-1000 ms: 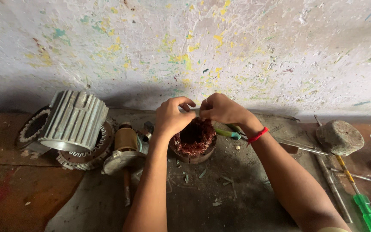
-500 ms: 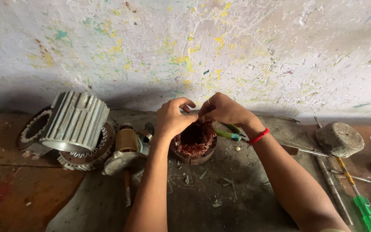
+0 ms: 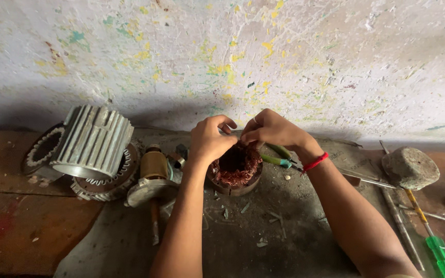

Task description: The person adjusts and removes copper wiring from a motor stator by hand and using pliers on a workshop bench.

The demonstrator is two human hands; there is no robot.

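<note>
A round motor stator with reddish copper windings stands on the dark bench top, close to the wall. My left hand and my right hand meet over its far rim, fingertips pinched together on the winding wire there. A red band circles my right wrist. What lies between the fingertips is too small to make out beyond the wire.
A ribbed grey motor housing lies on lamination rings at the left, with a rotor on its shaft beside it. Green-handled pliers lie behind the stator. A stone-headed mallet, metal rods and a green screwdriver lie right.
Both hands stayed pinched over the stator's far rim; the fingers shifted slightly as they worked the wire. Nothing else moved.
</note>
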